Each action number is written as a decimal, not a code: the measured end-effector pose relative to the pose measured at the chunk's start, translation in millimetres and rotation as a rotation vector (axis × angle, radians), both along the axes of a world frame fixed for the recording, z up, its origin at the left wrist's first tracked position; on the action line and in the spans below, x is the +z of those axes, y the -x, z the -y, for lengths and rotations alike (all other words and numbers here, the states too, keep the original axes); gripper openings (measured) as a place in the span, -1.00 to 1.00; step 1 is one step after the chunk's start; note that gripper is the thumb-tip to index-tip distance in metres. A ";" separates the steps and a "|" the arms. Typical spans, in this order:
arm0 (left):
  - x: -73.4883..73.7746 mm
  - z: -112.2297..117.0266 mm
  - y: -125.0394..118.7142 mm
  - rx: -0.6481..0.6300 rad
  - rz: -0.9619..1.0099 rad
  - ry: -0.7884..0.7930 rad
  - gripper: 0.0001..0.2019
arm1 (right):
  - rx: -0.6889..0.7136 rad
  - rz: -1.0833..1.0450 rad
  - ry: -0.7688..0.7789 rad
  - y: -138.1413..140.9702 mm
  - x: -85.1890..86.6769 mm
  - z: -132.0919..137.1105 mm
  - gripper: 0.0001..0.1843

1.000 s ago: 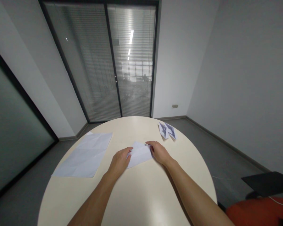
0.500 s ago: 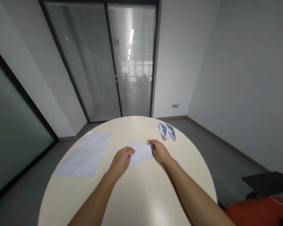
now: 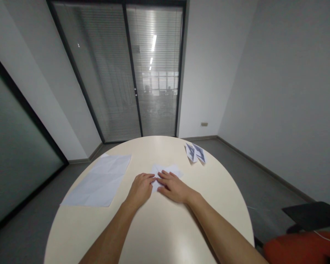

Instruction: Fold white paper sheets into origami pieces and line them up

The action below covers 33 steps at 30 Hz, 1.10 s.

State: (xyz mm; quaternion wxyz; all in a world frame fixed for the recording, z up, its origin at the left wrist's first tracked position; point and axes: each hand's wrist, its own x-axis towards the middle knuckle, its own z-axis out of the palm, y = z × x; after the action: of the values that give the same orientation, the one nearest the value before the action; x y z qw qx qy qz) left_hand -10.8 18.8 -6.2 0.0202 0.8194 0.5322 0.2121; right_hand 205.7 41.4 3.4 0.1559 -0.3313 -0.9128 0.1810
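A small folded sheet of white paper (image 3: 177, 170) lies on the round table in front of me, partly covered by my hands. At its left edge, my left hand (image 3: 141, 187) has its fingers drawn together and pinched on the paper. My right hand (image 3: 172, 186) rests flat across the paper's middle and near edge, fingers stretched out, their tips close to those of the left. Much of the paper's near side is hidden beneath the right palm.
Larger creased white sheets (image 3: 99, 181) lie on the left of the cream round table (image 3: 151, 234). Two folded paper pieces (image 3: 191, 153) stand near its far right edge. An orange chair (image 3: 297, 247) with a dark flat object (image 3: 313, 215) above it is at the lower right.
My right hand has moved left from the paper's right edge and now lies flat on it. My left hand has stayed at the left edge.
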 end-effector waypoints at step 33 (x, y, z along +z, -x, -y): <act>-15.3 1.6 2.6 0.197 -0.159 -0.052 -0.58 | 0.011 -0.115 -0.057 -8.4 8.7 -10.5 -0.73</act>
State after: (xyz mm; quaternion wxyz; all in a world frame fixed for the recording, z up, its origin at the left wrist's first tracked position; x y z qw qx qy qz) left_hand -13.3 17.2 -21.5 -0.0640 0.7777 0.6042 0.1613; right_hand 214.1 51.9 12.1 0.2166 -0.3108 -0.9089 0.1747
